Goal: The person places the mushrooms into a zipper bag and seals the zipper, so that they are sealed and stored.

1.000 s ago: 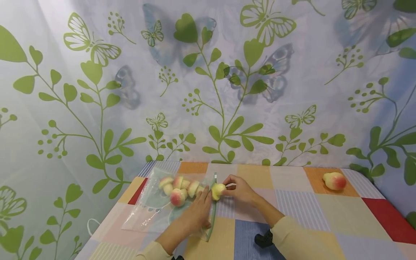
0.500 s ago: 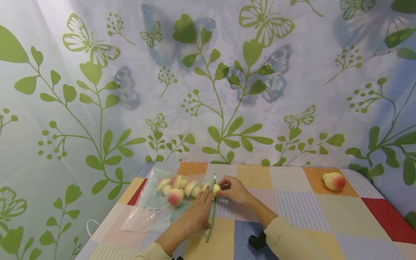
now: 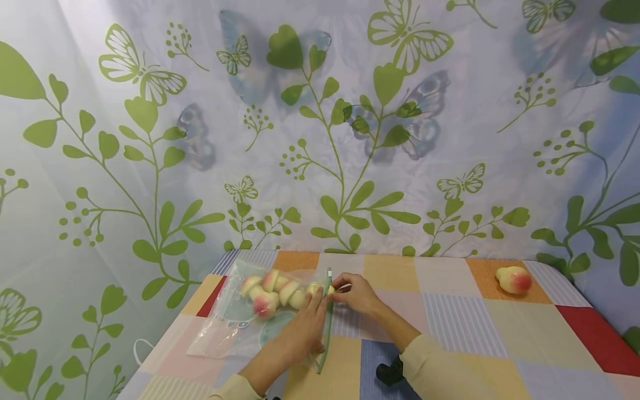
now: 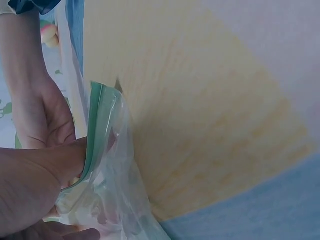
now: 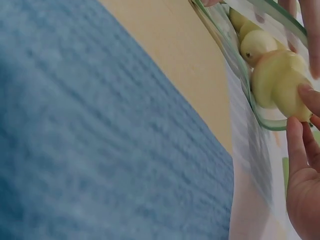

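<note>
From the head view, my left hand (image 3: 300,333) pinches the green-edged mouth of the clear bag (image 3: 235,325), holding it apart. My right hand (image 3: 356,294), just beside it, pushes a pale peach piece (image 3: 327,289) through that mouth, toward the peaches (image 3: 270,291) already inside. A whole peach (image 3: 513,279) lies well off to my right on the checked tablecloth (image 3: 450,322).

At my left wrist, my thumb (image 4: 55,165) presses the green zip strip (image 4: 95,135).

At my right wrist, my fingertips (image 5: 310,95) grip the piece, halfway inside the rim.
</note>
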`<state>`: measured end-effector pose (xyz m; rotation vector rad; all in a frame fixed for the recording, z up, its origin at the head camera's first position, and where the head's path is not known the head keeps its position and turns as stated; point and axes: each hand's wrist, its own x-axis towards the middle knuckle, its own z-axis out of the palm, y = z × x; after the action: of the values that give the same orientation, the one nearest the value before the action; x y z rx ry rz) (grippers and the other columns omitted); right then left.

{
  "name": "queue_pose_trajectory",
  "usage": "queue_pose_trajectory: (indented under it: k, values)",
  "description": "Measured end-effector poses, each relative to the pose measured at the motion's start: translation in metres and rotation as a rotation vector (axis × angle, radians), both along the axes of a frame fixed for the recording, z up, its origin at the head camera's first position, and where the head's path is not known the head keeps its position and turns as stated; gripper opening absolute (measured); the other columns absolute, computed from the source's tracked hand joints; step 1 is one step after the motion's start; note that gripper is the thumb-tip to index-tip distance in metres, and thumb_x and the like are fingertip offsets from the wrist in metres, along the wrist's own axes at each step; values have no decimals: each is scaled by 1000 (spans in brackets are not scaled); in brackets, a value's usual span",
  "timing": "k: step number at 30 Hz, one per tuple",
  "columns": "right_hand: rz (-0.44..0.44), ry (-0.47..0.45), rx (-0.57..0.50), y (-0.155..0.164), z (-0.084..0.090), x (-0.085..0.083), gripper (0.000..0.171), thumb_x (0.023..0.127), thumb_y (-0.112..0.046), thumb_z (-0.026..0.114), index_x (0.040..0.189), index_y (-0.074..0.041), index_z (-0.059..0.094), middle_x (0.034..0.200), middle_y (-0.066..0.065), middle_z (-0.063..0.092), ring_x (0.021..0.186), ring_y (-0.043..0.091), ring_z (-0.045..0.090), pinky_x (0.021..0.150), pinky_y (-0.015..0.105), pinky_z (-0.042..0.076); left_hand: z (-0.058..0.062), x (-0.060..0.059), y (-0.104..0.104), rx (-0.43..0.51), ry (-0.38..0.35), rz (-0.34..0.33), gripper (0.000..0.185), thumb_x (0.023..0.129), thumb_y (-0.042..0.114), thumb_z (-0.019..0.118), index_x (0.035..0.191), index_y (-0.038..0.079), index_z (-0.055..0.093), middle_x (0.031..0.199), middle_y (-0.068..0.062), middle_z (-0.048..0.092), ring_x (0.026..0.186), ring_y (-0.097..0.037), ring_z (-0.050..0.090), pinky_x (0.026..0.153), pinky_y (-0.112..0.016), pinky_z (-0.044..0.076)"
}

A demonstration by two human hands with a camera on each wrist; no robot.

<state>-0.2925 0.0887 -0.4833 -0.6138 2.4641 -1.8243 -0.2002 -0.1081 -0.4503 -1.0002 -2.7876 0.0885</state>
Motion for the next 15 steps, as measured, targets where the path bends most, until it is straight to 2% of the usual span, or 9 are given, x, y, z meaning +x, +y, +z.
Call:
queue_pose_trajectory:
  k: [9, 15]
  values:
    - [-7, 14, -14, -2, -2, -1, 27, 87, -12, 84, 107, 3, 73, 104, 10, 72, 96, 30, 71, 78, 36, 61, -1, 2, 1, -36, 39, 3, 115, 67, 34, 97, 152, -13, 36, 159, -33, 30, 144, -45, 37, 117, -43, 35]
    - [0, -31, -54, -1, -3, -1, 29, 90, -14, 82, 109, 5, 72, 106, 12, 73, 100, 34, 71, 82, 39, 61, -1, 2, 1, -59, 62, -4, 113, 68, 36, 96, 151, -13, 38, 159, -32, 31, 145, -43, 36, 118, -45, 33]
